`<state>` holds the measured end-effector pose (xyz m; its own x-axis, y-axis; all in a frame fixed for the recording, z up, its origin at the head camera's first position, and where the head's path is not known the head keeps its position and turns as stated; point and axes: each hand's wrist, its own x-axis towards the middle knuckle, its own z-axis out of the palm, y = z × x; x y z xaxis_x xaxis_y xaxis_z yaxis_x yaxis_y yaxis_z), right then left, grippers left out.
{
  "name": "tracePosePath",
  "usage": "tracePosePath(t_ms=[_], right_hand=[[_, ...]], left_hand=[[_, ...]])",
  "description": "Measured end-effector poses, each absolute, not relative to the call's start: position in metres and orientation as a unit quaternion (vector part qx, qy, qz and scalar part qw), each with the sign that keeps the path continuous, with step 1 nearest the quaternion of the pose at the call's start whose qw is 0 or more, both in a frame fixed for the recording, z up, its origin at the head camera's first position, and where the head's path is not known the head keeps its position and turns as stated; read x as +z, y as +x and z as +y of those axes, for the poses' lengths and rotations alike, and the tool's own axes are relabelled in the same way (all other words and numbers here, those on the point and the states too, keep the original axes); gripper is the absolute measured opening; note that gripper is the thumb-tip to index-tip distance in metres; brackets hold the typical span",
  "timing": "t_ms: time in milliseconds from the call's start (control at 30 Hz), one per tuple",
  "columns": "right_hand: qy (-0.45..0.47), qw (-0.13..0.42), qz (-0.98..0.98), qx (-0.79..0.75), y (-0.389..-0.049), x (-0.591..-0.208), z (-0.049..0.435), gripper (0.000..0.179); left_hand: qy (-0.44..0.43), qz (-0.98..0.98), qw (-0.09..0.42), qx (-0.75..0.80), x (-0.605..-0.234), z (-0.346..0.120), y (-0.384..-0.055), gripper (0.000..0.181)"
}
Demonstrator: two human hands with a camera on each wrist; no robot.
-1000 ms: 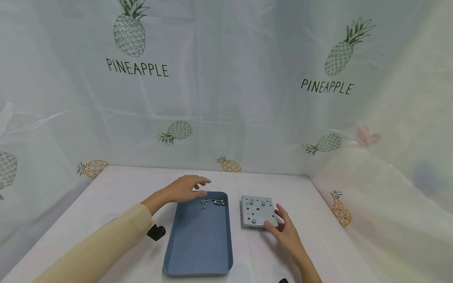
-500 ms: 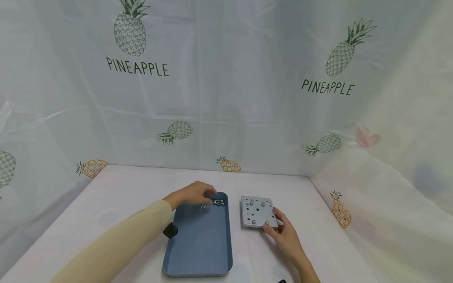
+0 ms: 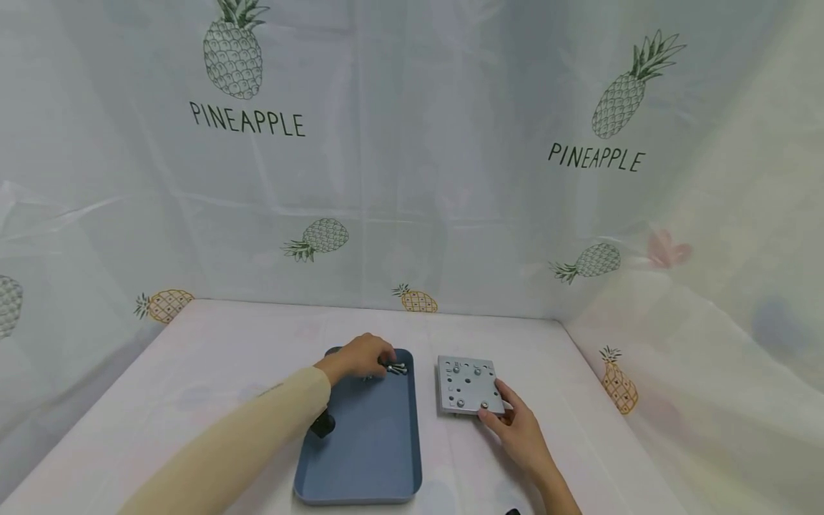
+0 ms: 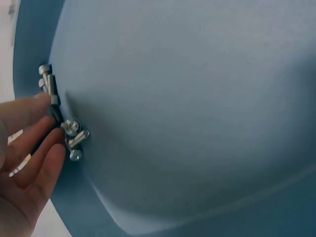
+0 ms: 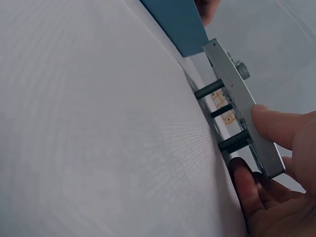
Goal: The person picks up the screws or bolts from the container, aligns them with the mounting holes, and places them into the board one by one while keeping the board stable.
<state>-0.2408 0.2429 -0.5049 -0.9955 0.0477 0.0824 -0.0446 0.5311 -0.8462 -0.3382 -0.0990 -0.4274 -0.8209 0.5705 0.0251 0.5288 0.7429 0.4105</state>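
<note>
Several loose metal screws (image 3: 398,369) lie at the far end of a blue tray (image 3: 367,450). My left hand (image 3: 365,353) reaches down over them. In the left wrist view its thumb and fingertips touch the screws (image 4: 71,127), with a gap between thumb and fingers. To the right of the tray, my right hand (image 3: 518,427) grips the near right corner of a square metal plate (image 3: 468,391) with holes, thumb above and fingers below. Several screws stand in the plate, and their threaded shanks (image 5: 234,141) stick out underneath. Whether the shanks touch the table cannot be told.
The table has a white cloth (image 3: 257,336) over it. A pale curtain (image 3: 412,143) printed with pineapples hangs behind and at the sides. Between tray and plate runs a narrow strip of cloth. The tray has a raised rim (image 3: 417,436).
My left hand has moved right and down from above the tray's far left corner onto the screws. My right hand stays at the plate's corner, its thumb shifted slightly off a screw head.
</note>
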Motion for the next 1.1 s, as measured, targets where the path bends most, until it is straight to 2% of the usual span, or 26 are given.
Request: tracePosePath(t_ms=[300,567,833,1100], right_hand=[[-0.001,0.050,-0.875,0.481,-0.241,-0.506,0.243,0.084],[-0.008,0.047,-0.876,0.479,-0.241,-0.505,0.242,0.085],[-0.006,0.049,-0.877,0.479,-0.241,-0.505,0.242,0.084],[-0.008,0.045,-0.873,0.485,-0.240,-0.504,0.242,0.084]], left_hand=[[0.292,0.938,0.020,0.185,-0.442,-0.092,-0.341,0.016],[0.274,0.940,-0.025,0.200,-0.452,-0.087,-0.339,0.016],[0.267,0.941,-0.041,0.203,-0.456,-0.088,-0.337,0.017],[0.283,0.928,-0.050,0.238,-0.456,-0.095,-0.341,0.010]])
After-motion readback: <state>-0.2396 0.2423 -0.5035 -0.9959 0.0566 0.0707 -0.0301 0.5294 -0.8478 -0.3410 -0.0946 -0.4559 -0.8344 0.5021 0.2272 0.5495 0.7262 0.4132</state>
